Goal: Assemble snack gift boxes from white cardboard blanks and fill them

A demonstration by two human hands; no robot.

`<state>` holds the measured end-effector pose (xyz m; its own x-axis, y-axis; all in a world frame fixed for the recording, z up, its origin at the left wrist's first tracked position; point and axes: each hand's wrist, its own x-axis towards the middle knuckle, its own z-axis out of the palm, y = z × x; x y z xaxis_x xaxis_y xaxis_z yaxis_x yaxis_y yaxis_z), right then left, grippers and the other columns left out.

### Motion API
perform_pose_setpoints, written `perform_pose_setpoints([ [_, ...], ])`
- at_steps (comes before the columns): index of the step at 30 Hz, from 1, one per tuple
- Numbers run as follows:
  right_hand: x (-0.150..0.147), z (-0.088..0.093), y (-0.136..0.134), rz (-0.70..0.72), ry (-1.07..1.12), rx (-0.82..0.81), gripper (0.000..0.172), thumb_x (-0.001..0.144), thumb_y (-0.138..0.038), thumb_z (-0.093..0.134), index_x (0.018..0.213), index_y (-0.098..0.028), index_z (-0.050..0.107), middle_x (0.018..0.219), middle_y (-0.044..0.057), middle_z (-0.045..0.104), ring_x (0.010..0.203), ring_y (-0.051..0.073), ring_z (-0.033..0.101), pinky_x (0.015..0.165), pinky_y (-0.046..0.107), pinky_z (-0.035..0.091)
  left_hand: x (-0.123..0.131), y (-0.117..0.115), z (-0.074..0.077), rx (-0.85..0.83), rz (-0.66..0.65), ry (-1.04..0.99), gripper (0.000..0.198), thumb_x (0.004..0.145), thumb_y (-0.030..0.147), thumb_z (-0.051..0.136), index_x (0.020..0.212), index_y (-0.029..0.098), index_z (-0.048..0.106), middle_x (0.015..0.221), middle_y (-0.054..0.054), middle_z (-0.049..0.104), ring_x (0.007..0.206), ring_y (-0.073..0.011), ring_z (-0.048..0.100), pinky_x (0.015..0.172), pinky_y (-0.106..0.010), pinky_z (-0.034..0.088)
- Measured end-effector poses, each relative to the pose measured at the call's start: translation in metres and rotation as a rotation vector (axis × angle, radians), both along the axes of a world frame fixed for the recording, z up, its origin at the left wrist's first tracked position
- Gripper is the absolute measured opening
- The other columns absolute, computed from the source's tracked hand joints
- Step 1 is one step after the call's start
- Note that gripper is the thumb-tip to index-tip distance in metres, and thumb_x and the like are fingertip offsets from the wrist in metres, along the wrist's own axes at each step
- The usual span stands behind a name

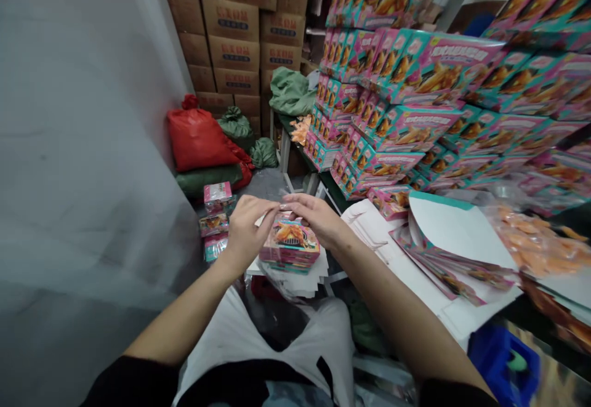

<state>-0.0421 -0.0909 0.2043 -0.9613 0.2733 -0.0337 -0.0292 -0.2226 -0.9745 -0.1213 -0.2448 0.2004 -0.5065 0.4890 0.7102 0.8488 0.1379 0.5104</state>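
Note:
In front of me, a stack of printed pink-and-teal snack boxes (290, 250) sits on white sheets, level with my knees. Clear plastic bag film (272, 271) shows around its front and left side. My left hand (249, 225) is over the stack's upper left corner, thumb and fingers pinched together on what looks like the edge of the film. From the right, my right hand (316, 217) reaches over the stack's far edge with fingers bent and pressed to the thumb. The fingertips of both hands nearly meet; the thin film between them is hard to see.
Wrapped box bundles (215, 219) lie on the left beside a red sack (196, 139). Brown cartons (233, 44) are stacked behind. Tall piles of snack boxes (415, 87) stand on the right-hand table, with flat printed cartons (452, 228), orange packets (540, 241) and a blue basket (503, 364) nearer.

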Motion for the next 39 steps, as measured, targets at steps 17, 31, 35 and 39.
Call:
perform_pose_setpoints([
  [17, -0.020, 0.004, -0.028, -0.355, 0.494, 1.490, 0.020, 0.100, -0.026, 0.050, 0.100, -0.019, 0.068, 0.095, 0.008, 0.070, 0.090, 0.019, 0.061, 0.078, 0.032, 0.039, -0.027, -0.021, 0.010, -0.033, -0.237, -0.576, 0.026, 0.085, 0.033, 0.062, 0.099, 0.020, 0.079, 0.099, -0.005, 0.078, 0.096, -0.0238, 0.069, 0.091, -0.033, 0.049],
  [31, -0.019, 0.003, -0.036, -0.257, 0.356, 1.764, 0.019, 0.099, -0.015, 0.045, 0.090, -0.016, 0.062, 0.086, 0.008, 0.064, 0.080, 0.023, 0.054, 0.074, 0.035, 0.035, -0.018, -0.018, 0.011, -0.191, -0.044, -0.190, 0.027, 0.087, 0.026, 0.052, 0.072, 0.022, 0.073, 0.068, -0.003, 0.069, 0.065, -0.0182, 0.058, 0.070, -0.030, 0.043],
  [35, -0.021, -0.001, -0.039, -0.306, 0.336, 1.729, 0.020, 0.098, -0.013, 0.044, 0.088, -0.016, 0.061, 0.084, 0.009, 0.061, 0.080, 0.024, 0.052, 0.074, 0.035, 0.038, -0.015, -0.015, 0.008, -0.136, -0.049, -0.212, 0.026, 0.087, 0.026, 0.052, 0.075, 0.022, 0.075, 0.073, -0.003, 0.072, 0.067, -0.0187, 0.060, 0.074, -0.030, 0.045],
  [39, -0.023, -0.006, -0.043, -0.365, 0.344, 1.563, 0.026, 0.097, -0.009, 0.038, 0.088, -0.017, 0.061, 0.087, 0.010, 0.060, 0.084, 0.024, 0.052, 0.079, 0.034, 0.042, -0.013, -0.012, 0.009, -0.091, -0.063, -0.260, 0.025, 0.087, 0.027, 0.055, 0.076, 0.022, 0.076, 0.074, -0.004, 0.073, 0.070, -0.0201, 0.062, 0.075, -0.031, 0.046],
])
